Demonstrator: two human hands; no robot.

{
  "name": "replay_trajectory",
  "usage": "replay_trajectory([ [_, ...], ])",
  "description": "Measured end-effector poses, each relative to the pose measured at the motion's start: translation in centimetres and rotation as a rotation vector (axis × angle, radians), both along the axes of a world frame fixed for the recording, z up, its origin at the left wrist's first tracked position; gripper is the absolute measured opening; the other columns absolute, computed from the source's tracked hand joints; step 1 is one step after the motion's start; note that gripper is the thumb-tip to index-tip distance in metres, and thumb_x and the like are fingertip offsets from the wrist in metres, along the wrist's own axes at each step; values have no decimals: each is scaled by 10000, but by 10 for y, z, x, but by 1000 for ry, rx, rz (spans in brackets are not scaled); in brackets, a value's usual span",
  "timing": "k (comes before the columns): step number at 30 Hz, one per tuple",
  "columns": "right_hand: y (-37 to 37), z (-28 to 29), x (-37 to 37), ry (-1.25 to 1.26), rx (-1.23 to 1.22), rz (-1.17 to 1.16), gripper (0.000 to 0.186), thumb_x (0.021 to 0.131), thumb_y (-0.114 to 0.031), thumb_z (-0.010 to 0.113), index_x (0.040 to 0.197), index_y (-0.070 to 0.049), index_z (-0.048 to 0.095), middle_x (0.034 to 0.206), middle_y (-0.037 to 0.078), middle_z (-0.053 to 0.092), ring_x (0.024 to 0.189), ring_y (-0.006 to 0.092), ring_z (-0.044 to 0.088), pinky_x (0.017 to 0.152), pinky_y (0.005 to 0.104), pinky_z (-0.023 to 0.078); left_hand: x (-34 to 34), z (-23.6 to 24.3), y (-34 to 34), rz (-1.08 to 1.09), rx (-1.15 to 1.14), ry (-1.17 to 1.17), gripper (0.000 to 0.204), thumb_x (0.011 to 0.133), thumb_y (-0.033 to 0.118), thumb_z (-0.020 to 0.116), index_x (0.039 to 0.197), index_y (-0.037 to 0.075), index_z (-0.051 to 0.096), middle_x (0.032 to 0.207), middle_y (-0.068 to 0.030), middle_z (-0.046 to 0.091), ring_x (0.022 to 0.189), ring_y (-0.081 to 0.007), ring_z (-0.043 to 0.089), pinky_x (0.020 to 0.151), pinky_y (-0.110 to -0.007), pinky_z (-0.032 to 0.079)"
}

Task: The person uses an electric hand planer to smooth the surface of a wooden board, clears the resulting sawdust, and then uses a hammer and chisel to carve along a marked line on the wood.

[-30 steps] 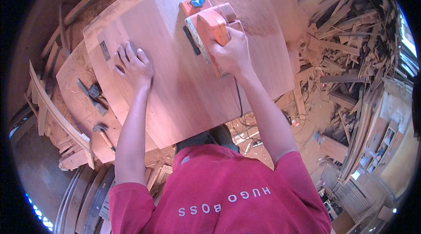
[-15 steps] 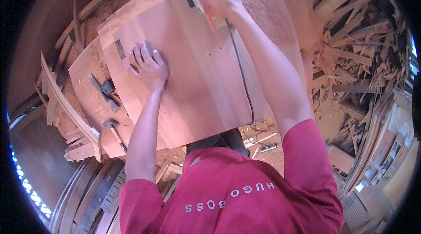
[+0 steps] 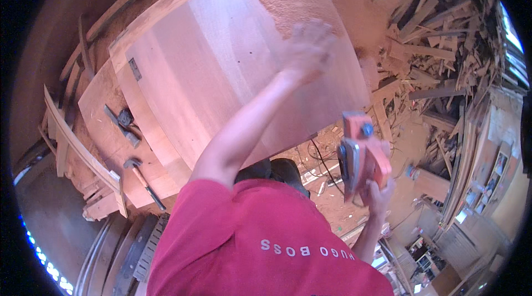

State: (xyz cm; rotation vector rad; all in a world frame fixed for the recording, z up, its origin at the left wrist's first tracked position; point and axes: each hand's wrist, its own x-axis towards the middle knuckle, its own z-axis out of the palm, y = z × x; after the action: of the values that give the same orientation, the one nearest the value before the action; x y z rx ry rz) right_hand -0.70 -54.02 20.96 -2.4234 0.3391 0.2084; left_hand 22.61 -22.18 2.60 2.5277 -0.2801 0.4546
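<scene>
A wide reddish-brown wooden panel (image 3: 216,69) lies flat in front of me, with a patch of shavings and sawdust (image 3: 280,2) on its far right part. Over the near edge of that sawdust is my left hand (image 3: 310,52), fingers outstretched and blurred by motion, holding nothing. To the right, off the panel's near right side, my right hand (image 3: 379,193) grips the handle of an orange electric planer (image 3: 370,160). The planer is tilted in the air, with a blue knob showing. Whether my left palm touches the wood, I cannot tell.
Left of the panel, a hammer (image 3: 144,184) and a dark hand tool (image 3: 121,127) lie on the board beneath. A curved wooden strip (image 3: 83,143) stands beyond them. Scrap wood (image 3: 438,52) is heaped at right. A dark cord (image 3: 327,166) hangs near the panel's front edge.
My right hand has brought the planer from the panel's far side back to the right, off the wood. My left hand has swung from the panel's left part across to the sawdust.
</scene>
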Motion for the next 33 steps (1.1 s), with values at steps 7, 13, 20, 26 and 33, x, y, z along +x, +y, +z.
replay_trajectory([
  [7,-37,20,-121,144,73,-670,345,787,-186,689,1032,32,584,849,122,605,689,244,606,631,400,503,54,4,-83,-469,340,224,455,918,424,608,1313,198,615,1395,-33,561,1410,-245,415,1173,-630,231],
  [13,-18,17,-128,47,289,-679,184,801,-94,679,938,-14,587,685,38,577,498,125,559,449,278,444,46,28,-68,-476,435,230,431,918,452,623,1266,197,635,1340,-13,592,1326,-231,481,1107,-632,305],
  [20,0,2,-116,28,209,-137,228,749,-139,735,900,0,636,762,49,611,711,139,548,654,336,474,-22,33,21,-378,456,308,482,936,447,624,1322,160,606,1407,-52,563,1356,-258,468,1139,-543,316],
  [26,49,-26,-84,-21,318,172,228,745,-160,746,873,-8,634,694,122,616,618,205,586,609,370,490,-106,12,192,373,-46,206,600,1003,470,501,1500,140,447,1544,-172,427,1476,-293,334,1200,-529,227],
  [33,132,-59,-59,27,381,355,240,739,-188,739,837,-9,614,692,191,625,619,291,660,593,408,504,-251,-36,294,1004,321,427,673,997,553,409,1570,206,345,1649,-76,276,1524,-308,221,1198,-611,138],
])
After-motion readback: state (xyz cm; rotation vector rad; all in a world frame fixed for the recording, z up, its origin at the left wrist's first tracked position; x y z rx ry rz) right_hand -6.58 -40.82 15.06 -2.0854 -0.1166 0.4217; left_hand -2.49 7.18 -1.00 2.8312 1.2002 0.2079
